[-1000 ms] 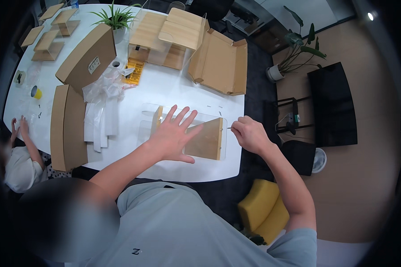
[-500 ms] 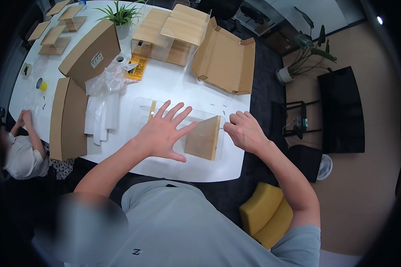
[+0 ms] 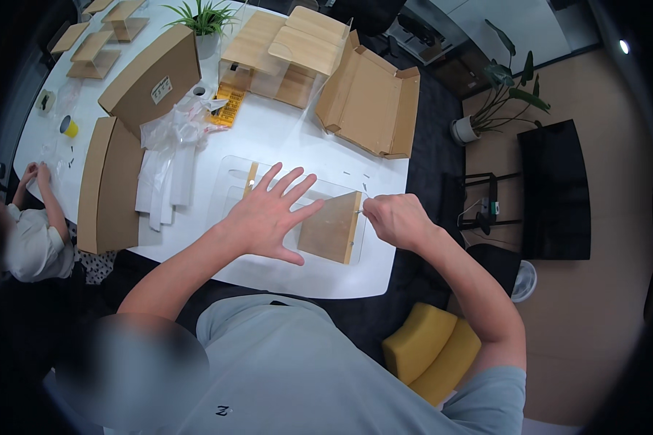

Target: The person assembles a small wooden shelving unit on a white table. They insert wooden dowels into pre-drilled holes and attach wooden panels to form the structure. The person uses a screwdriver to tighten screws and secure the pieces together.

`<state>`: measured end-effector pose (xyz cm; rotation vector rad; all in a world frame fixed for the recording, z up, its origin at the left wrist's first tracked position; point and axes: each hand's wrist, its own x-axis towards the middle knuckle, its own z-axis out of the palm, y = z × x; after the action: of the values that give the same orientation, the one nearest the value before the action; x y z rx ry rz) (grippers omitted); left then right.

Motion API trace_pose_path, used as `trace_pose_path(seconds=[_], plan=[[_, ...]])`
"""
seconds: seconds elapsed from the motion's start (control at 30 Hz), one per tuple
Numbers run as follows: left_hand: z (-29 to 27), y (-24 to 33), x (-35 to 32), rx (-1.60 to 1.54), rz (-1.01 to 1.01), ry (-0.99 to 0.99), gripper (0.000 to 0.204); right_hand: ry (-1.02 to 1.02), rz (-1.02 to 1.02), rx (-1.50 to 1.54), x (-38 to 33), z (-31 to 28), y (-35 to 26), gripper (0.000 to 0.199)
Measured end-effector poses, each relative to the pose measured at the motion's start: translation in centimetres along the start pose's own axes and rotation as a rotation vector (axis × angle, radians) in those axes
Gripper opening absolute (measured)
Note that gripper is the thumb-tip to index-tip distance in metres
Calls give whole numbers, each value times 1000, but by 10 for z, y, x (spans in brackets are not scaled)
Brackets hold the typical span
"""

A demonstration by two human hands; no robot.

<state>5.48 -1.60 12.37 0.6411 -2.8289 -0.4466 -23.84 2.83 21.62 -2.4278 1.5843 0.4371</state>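
The person is pressing the left hand [image 3: 268, 217], fingers spread flat and grasping nothing, on a clear plastic sheet [image 3: 232, 181] lying over a wooden panel [image 3: 331, 228] near the bench's [image 3: 283, 138] near edge. The right hand [image 3: 395, 220] is pinching a small thin metal piece [image 3: 360, 211] against the panel's right edge, its grip clenched around it. An open cardboard box [image 3: 370, 105] is lying toward the far edge, crumpled plastic wrap [image 3: 170, 134] toward the left.
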Motion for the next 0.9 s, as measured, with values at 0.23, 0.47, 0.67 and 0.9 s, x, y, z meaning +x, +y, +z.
trace_pose_path(seconds=[0.23,0.47,0.67,0.9], plan=[[0,-2,-1,-2,-2,-9,109,-34,-48,-55,1,-4,-2,13],[-2,-2,-1,11,-9,-22,110,-47,-250,-170,10,-9,12,7],[0,-2,-1,-17,-2,-11,108,-151,-190,-100,12,-7,13,6],[-1,-3,-2,0,-13,-36,109,-294,107,19,13,-12,-11,15]])
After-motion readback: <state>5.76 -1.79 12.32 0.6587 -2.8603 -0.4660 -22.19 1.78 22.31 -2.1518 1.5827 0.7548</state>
